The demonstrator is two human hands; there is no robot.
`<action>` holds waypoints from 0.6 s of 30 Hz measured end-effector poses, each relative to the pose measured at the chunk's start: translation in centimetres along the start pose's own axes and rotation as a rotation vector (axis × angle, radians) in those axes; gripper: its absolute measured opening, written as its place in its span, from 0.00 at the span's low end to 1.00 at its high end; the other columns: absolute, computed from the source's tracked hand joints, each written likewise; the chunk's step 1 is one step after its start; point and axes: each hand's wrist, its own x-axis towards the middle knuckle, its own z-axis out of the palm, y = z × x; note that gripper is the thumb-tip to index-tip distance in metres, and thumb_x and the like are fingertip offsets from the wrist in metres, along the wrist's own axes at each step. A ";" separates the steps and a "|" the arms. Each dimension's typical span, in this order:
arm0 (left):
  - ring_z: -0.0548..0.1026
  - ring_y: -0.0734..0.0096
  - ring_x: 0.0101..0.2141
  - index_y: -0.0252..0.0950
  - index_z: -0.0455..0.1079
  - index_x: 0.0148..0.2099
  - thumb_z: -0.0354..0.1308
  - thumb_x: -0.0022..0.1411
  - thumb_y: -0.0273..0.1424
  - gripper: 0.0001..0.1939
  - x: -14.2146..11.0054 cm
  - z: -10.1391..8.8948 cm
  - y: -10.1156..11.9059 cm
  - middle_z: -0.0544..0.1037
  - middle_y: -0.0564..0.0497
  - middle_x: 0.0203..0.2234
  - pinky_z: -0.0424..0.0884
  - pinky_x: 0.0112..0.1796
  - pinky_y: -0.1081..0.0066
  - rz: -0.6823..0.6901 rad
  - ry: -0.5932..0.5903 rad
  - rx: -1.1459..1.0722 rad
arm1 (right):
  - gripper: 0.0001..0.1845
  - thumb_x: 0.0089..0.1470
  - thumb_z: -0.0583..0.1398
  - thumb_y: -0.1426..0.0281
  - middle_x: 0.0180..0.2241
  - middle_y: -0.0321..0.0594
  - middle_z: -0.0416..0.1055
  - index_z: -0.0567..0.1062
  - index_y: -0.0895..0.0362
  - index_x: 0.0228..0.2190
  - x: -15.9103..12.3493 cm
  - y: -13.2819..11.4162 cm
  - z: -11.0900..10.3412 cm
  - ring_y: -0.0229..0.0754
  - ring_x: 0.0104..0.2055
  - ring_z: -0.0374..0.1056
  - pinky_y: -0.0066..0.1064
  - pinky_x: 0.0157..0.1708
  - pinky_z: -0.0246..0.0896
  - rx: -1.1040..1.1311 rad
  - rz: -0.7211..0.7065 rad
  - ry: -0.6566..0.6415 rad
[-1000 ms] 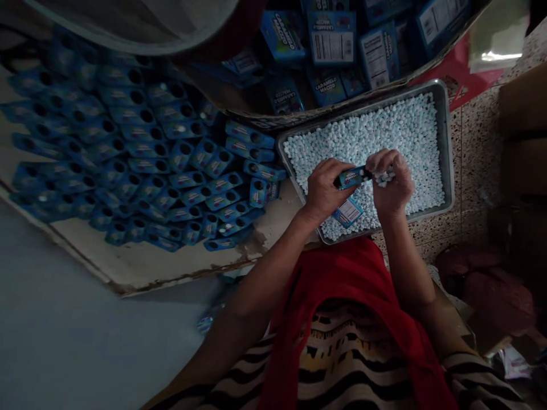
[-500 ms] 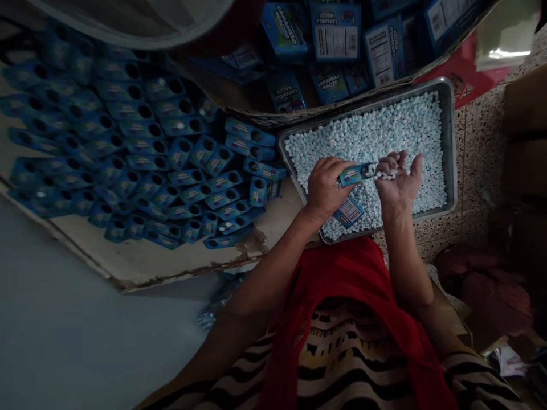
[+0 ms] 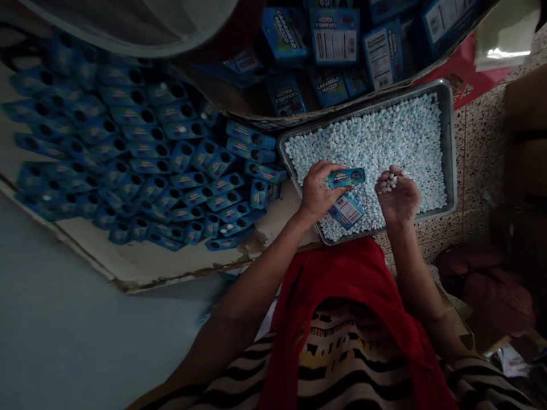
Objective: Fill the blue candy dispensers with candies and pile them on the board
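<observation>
My left hand grips a small blue candy box over the tray, its round-holed end toward the right. Palm up, my right hand has its fingers curled over several small white candies. A gap separates this hand from the box. Beneath both lies a metal tray full of pale blue and white candies. A second blue box, label side up, rests on the candies just below my left hand.
Many blue boxes with round holes stand packed on the table at left. Behind the tray, a cardboard carton holds more blue boxes. A large round container is at upper left. Brown cartons stand at right.
My left hand has drawn the box left, away from my right hand. My right hand's fingers have curled in over the candies, and it has moved slightly down.
</observation>
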 end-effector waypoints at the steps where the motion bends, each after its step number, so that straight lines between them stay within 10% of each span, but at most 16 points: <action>1: 0.79 0.59 0.49 0.41 0.80 0.51 0.77 0.58 0.37 0.19 0.0 -0.2 -0.1 0.82 0.50 0.45 0.75 0.53 0.62 -0.007 0.005 0.004 | 0.07 0.57 0.66 0.62 0.33 0.36 0.77 0.79 0.52 0.35 -0.4 0.0 0.9 0.36 0.36 0.74 0.28 0.35 0.74 0.006 -0.037 -0.032; 10: 0.79 0.59 0.47 0.41 0.79 0.49 0.76 0.59 0.36 0.18 -0.8 0.3 0.9 0.81 0.50 0.43 0.76 0.52 0.60 -0.034 0.047 0.046 | 0.25 0.69 0.60 0.50 0.22 0.31 0.61 0.67 0.50 0.24 -0.2 1.7 6.1 0.37 0.26 0.62 0.32 0.31 0.69 -0.032 -0.051 -0.099; 18: 0.77 0.57 0.52 0.41 0.74 0.52 0.74 0.60 0.41 0.22 0.2 -3.4 -4.1 0.79 0.49 0.46 0.75 0.57 0.59 -0.137 0.382 0.143 | 0.09 0.66 0.63 0.67 0.30 0.33 0.76 0.76 0.52 0.32 2.3 1.1 0.3 0.34 0.33 0.72 0.26 0.35 0.71 0.022 0.123 0.114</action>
